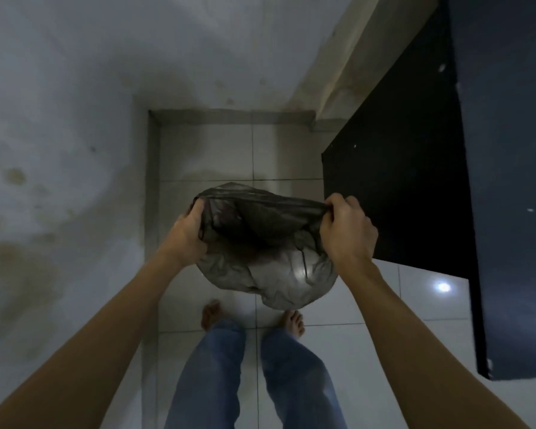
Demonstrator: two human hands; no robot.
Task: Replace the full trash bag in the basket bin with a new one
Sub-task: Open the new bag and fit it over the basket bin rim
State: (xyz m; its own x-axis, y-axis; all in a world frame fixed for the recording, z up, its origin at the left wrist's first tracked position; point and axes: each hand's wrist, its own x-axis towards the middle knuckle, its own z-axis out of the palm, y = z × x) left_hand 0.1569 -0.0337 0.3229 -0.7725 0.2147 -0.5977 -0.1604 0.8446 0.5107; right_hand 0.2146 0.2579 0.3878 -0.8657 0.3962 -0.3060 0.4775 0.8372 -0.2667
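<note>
Your left hand (188, 233) and right hand (345, 232) each grip one side of the gray trash bag (270, 249), pulling its top open above the tiled floor (285, 150), and no basket bin shows, so lining it looks left to do.

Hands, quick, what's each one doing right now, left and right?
Left hand: closed, grip on the left edge of the black trash bag.
Right hand: closed, pinching the bag's right edge.
</note>
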